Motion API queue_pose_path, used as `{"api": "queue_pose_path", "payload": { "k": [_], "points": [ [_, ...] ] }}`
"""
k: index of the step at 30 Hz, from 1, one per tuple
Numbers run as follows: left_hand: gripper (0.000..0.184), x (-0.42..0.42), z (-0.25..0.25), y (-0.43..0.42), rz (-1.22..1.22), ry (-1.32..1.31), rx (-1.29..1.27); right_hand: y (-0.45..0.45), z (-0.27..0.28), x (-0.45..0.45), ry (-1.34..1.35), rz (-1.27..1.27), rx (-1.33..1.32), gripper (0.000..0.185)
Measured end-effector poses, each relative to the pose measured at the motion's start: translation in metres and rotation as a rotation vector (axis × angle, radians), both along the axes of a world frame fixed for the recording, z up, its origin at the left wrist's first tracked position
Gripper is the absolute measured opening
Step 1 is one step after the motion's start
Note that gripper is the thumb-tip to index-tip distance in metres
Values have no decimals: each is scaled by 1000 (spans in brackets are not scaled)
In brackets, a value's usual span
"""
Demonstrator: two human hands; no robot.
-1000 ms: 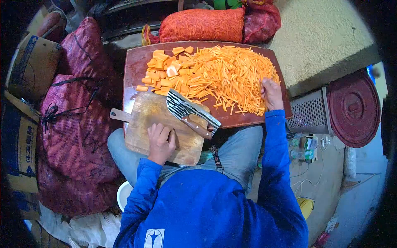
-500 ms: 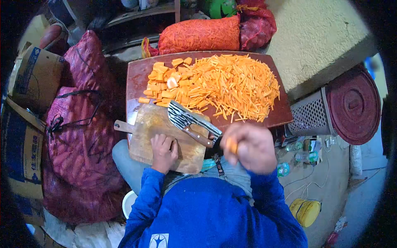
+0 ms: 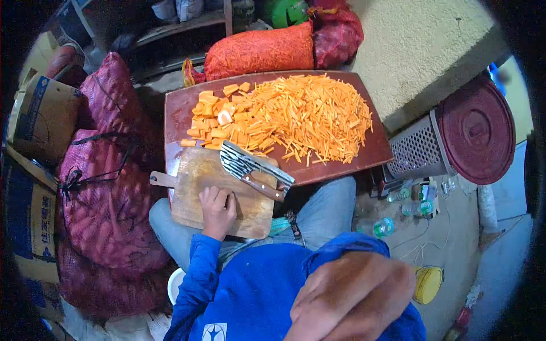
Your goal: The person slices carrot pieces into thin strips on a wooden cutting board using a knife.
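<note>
My left hand [image 3: 218, 212] rests on the wooden cutting board [image 3: 199, 167], its fingers curled in and nothing visible in them. Raised close to the camera, my right hand [image 3: 352, 298] is blurred, its fingers bent together; whatever they hold is hidden. A cleaver [image 3: 250, 170] with a patterned blade and wooden handle lies across the board's upper right edge. Beyond it, on the reddish-brown table [image 3: 372, 154], is a heap of carrot sticks [image 3: 318, 119]. Cut carrot chunks [image 3: 207, 122] lie to the left of that heap.
Full purple mesh sacks [image 3: 114, 210] and cardboard boxes [image 3: 45, 113] stand at left. An orange-filled mesh bag [image 3: 259, 51] lies behind the table. At right are a grey perforated basket [image 3: 418, 142], a maroon lid [image 3: 475, 131], plastic bottles [image 3: 384, 227] and a yellow container [image 3: 427, 285].
My right hand has risen from beside the cleaver handle toward the camera. The orange piece seen in its fingers before is now out of sight. My left hand stays on the board.
</note>
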State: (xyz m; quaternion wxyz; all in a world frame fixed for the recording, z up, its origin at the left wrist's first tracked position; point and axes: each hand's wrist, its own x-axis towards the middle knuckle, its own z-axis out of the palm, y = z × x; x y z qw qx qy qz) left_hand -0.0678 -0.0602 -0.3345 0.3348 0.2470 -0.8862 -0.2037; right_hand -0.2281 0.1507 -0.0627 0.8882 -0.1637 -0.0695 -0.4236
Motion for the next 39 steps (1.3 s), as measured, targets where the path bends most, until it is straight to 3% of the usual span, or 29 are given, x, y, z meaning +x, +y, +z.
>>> {"api": "queue_pose_path", "payload": {
  "k": [1, 2, 3, 4, 6, 8, 10, 11, 13, 16, 19, 22, 25, 32, 35, 37, 39],
  "points": [
    [12, 1, 1, 0, -1, -3, -3, 2, -4, 2, -118, 132, 184, 72],
    [12, -3, 2, -2, 4, 6, -15, -4, -6, 2, -112, 133, 183, 72],
    [12, -3, 1, -2, 4, 7, -16, -20, -6, 6, 275, -416, -218, 52],
    [12, -2, -1, -2, 8, -4, -18, -30, -5, 8, 659, -959, -631, 46],
    [12, -2, 0, -3, 25, -9, -27, -20, -11, 8, 802, -797, -112, 54],
    [13, -2, 3, -1, 17, -6, -10, -26, -72, 5, 841, -847, -43, 51],
    [13, -3, 2, -5, 18, -15, -15, -27, -130, 7, 1283, -739, 242, 43],
    [14, -3, 1, -5, 14, -10, -16, -22, -168, 8, 1277, -737, 241, 43],
    [14, -2, 3, -2, 3, -7, -4, -12, -213, 14, 2041, -1021, -432, 35],
    [14, -2, 1, -2, 10, -32, -2, -8, -200, 14, 2178, -803, -426, 41],
    [14, -2, 1, -2, 0, -19, -5, -24, -198, 4, 2356, -955, -561, 51],
    [14, -2, 1, -2, 14, -26, 3, -47, -204, -1, 2543, -823, -588, 65],
    [14, -2, 2, -2, 14, -25, 2, -60, -226, -2, 2665, -859, -702, 75],
    [13, -4, 4, -1, 0, 10, 4, -61, -228, -4, 2637, -866, -710, 75],
    [12, -6, 6, -3, 12, 0, 2, -70, -230, -6, 2641, -865, -709, 71],
    [12, -4, 4, -3, 13, -6, -12, -73, -232, -5, 2685, -715, -657, 63],
    [13, -2, 4, -5, 17, -21, -17, -75, -237, -5, 2669, -779, -671, 62]
  ]
}}
